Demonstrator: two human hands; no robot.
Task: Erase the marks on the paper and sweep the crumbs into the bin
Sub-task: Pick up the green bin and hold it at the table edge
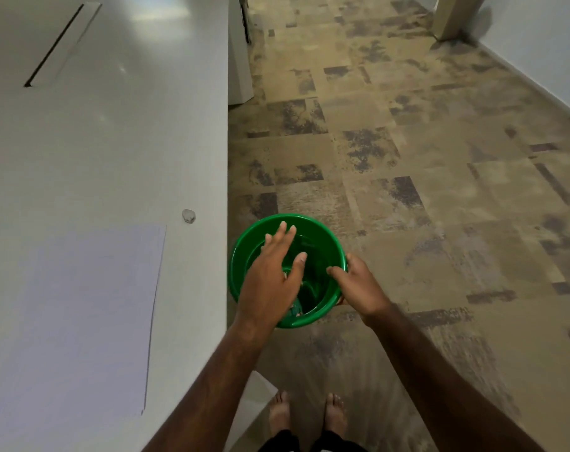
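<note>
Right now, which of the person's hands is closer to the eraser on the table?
Left. The left hand is spread open above the green bin, on the side nearest the eraser. The right hand grips the bin's far rim, farther away.

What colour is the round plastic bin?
The round plastic bin is bright green, shown in the head view.

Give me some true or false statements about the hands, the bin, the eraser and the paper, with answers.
1. The right hand grips the bin rim. True.
2. The left hand holds the eraser. False: it is spread open over the bin; the eraser lies on the table.
3. The bin stands on the table. False: it is beside the table edge, above the floor.
4. The paper lies flat on the table. True.
</note>
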